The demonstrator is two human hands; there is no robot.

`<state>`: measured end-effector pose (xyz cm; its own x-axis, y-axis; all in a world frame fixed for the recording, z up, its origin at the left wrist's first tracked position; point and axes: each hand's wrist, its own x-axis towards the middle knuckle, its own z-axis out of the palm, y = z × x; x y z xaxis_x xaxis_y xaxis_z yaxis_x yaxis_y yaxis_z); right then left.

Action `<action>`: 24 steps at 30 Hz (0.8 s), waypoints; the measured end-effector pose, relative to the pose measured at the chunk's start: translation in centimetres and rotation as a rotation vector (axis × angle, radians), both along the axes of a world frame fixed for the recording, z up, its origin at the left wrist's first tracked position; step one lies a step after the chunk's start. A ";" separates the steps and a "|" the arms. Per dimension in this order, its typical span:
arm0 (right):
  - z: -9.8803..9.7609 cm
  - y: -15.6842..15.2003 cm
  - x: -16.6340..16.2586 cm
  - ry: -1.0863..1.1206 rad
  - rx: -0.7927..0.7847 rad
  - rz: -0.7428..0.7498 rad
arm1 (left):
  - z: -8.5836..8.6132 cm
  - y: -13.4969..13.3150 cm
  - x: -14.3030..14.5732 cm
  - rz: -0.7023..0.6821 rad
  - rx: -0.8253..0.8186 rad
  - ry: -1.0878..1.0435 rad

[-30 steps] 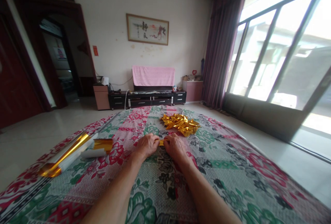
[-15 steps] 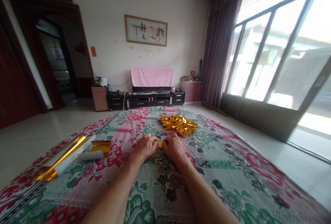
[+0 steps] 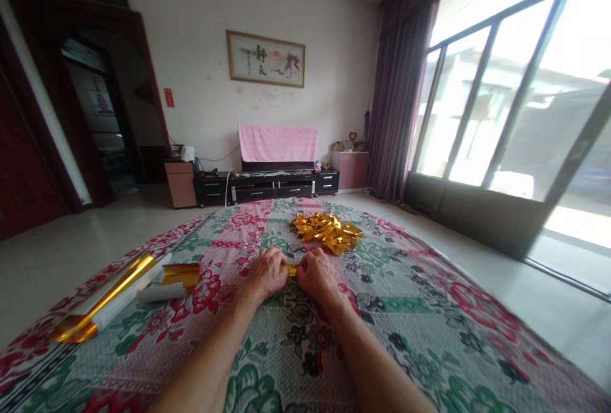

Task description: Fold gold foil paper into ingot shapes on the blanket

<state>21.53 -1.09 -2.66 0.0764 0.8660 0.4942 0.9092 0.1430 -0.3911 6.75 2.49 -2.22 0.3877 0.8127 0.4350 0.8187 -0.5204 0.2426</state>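
Between my two hands is a small piece of gold foil paper (image 3: 293, 270), only a narrow strip of it showing. My left hand (image 3: 268, 271) is closed on its left end, fingers pinched together. On the right end, my right hand (image 3: 316, 273) grips it the same way. Both hands rest low over the flowered cloth (image 3: 296, 330). Just beyond them lies a heap of folded gold foil pieces (image 3: 329, 231). The fingertips are partly hidden behind the knuckles.
At the left lie rolled gold foil sheets with white backs (image 3: 112, 298) and a smaller curled gold sheet (image 3: 181, 277). Past the cloth's far edge stand a black low cabinet (image 3: 274, 190) and a screen under a pink cover (image 3: 278, 143). Tall windows (image 3: 482, 107) fill the right side.
Both hands keep hold of the gold foil and have shifted only slightly. The whole view has moved a little, with the scene sliding left.
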 end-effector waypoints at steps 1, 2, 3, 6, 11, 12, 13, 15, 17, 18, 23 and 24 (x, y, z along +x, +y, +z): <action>0.0 0.0 0.0 0.000 0.001 -0.002 | 0.0 0.0 0.0 0.001 0.006 0.004; 0.0 0.0 0.0 0.000 0.003 -0.005 | 0.0 0.0 0.0 0.004 0.010 0.008; 0.0 0.0 0.0 0.002 0.006 -0.006 | 0.0 0.0 0.0 0.009 0.014 0.013; 0.1 0.0 0.0 0.019 0.015 -0.002 | -0.3 0.2 0.1 0.017 0.030 0.018; 0.3 -0.1 0.0 0.044 0.036 0.015 | -0.7 0.5 -0.1 -0.025 0.071 -0.016; 0.3 -0.1 0.0 0.052 0.041 0.019 | -0.6 0.5 -0.1 -0.047 0.082 -0.021; 0.3 -0.1 0.0 0.063 0.046 0.021 | -0.4 0.4 -0.2 -0.073 0.093 -0.024; 0.4 -0.1 0.0 0.090 0.053 0.028 | 0.0 0.3 -0.2 -0.121 0.118 -0.025; 0.5 -0.1 0.0 0.119 0.049 0.030 | 0.5 0.1 -0.3 -0.142 0.142 -0.029; 0.6 -0.1 0.0 0.134 0.043 0.030 | 0.6 0.0 -0.3 -0.142 0.148 -0.033; 0.5 0.1 0.3 0.252 0.041 0.070 | 0.8 -0.3 -0.3 -0.136 0.135 -0.090; 0.4 0.2 0.4 0.283 0.052 0.085 | 0.8 -0.4 -0.3 -0.140 0.137 -0.108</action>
<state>21.94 -0.84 -2.27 0.1462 0.8493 0.5073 0.7490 0.2400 -0.6175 6.43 2.11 -1.40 0.4379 0.6844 0.5829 0.7089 -0.6616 0.2443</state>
